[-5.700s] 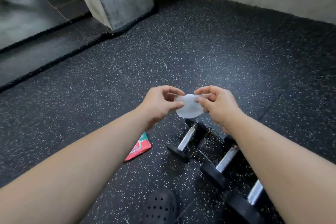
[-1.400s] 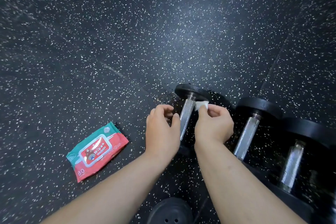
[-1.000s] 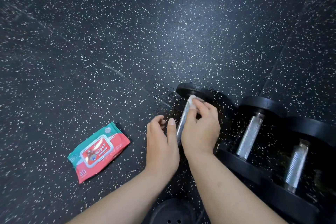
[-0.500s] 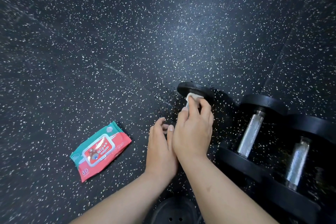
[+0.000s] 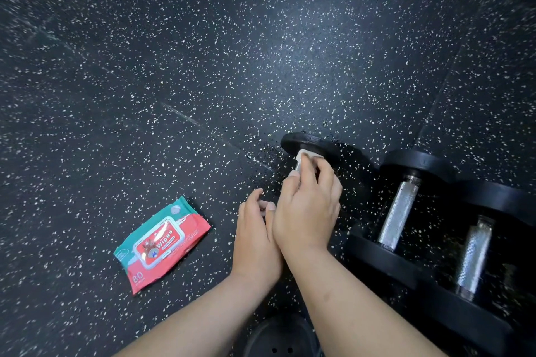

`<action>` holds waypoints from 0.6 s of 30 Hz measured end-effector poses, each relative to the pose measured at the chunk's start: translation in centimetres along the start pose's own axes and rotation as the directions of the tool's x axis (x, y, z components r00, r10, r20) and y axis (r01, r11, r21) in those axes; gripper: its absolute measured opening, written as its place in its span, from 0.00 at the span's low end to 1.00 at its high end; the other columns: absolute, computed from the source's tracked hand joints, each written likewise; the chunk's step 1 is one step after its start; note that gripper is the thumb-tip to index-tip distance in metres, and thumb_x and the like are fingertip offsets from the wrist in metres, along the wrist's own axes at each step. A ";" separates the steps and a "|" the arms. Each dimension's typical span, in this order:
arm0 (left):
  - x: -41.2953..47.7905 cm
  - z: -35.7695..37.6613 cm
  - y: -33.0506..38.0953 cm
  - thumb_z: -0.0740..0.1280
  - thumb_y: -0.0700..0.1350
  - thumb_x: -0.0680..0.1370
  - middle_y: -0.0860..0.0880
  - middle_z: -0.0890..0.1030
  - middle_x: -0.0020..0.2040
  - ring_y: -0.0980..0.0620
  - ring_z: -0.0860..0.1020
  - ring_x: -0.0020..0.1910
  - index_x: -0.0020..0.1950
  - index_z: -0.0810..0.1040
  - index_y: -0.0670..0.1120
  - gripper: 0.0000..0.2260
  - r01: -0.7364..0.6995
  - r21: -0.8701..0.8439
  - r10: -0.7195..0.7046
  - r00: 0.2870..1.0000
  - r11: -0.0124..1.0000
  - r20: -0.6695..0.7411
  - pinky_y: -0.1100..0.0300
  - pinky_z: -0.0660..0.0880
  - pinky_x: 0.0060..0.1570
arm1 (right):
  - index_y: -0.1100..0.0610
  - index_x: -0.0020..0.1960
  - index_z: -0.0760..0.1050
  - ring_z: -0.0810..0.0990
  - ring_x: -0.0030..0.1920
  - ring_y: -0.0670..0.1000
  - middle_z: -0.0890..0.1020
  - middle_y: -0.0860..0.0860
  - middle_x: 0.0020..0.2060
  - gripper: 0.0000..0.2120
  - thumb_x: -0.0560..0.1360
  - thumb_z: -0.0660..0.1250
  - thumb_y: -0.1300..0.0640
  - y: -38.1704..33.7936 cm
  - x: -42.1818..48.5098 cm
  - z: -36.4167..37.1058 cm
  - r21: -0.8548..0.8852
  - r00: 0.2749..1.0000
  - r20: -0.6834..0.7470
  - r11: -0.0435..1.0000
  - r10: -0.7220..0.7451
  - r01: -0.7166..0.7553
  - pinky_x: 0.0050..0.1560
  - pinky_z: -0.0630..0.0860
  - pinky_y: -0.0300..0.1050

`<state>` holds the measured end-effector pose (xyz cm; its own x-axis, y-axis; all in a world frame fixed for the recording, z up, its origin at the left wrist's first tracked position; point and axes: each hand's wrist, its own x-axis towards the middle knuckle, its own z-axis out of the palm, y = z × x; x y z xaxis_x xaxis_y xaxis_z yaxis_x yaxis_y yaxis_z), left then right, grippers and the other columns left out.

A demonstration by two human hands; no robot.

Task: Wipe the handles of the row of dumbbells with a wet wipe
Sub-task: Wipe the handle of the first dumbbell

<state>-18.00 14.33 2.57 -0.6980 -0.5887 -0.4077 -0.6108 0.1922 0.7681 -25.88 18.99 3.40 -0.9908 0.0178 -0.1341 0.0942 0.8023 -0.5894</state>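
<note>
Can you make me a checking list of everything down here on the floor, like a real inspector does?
Surface: black speckled rubber floor, with seams between the mats.
Job's things: wet wipe pressed on the far end of the left dumbbell handle; middle dumbbell and right dumbbell lie beside it, metal handles bare.
Clutter: red and green wipes pack lying flat, label up, left of the hands.
Hands: right hand pinches the wet wipe; left hand sits right beside it, fingers loosely bent; what it touches is hidden.
Cables: nothing seen.
Surroundings: a dark shoe at the bottom edge.
</note>
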 end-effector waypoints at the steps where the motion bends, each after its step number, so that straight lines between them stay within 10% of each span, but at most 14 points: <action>1: 0.0 0.0 0.1 0.55 0.56 0.86 0.59 0.74 0.61 0.67 0.71 0.61 0.79 0.65 0.51 0.23 0.001 0.000 -0.001 1.000 1.000 0.003 0.64 0.67 0.61 | 0.44 0.76 0.72 0.65 0.75 0.50 0.70 0.42 0.74 0.26 0.81 0.50 0.44 0.0 0.0 0.1 0.017 1.000 -0.007 1.000 0.017 -0.017 0.70 0.68 0.55; 6: -0.1 0.1 0.2 0.55 0.55 0.86 0.62 0.73 0.61 0.69 0.71 0.60 0.79 0.65 0.52 0.22 0.008 -0.014 -0.008 1.000 1.000 0.008 0.73 0.66 0.59 | 0.47 0.79 0.69 0.65 0.75 0.51 0.73 0.43 0.75 0.31 0.81 0.45 0.40 0.4 0.2 -0.1 0.062 0.998 -0.012 0.996 0.061 -0.060 0.74 0.65 0.52; 12: 0.0 0.0 -0.1 0.51 0.61 0.85 0.58 0.75 0.61 0.61 0.74 0.62 0.79 0.65 0.53 0.25 0.002 -0.011 -0.002 1.000 1.000 0.012 0.56 0.71 0.64 | 0.44 0.75 0.72 0.65 0.75 0.50 0.70 0.41 0.75 0.25 0.81 0.50 0.44 0.1 -0.1 0.0 0.043 1.000 -0.008 0.999 -0.006 0.006 0.72 0.68 0.55; 18: -0.1 0.1 0.4 0.54 0.57 0.84 0.62 0.73 0.60 0.71 0.72 0.59 0.78 0.67 0.53 0.23 0.006 0.008 -0.006 1.000 1.000 0.009 0.76 0.65 0.55 | 0.47 0.79 0.68 0.68 0.75 0.49 0.74 0.44 0.76 0.24 0.85 0.55 0.48 1.1 0.5 -0.3 0.249 0.989 0.078 0.958 0.123 -0.139 0.75 0.62 0.46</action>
<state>-18.23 14.49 2.88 -0.6973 -0.5830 -0.4169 -0.6182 0.1950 0.7614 -26.34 20.02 2.93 -0.9610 0.0696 -0.2678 0.2523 0.6178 -0.7447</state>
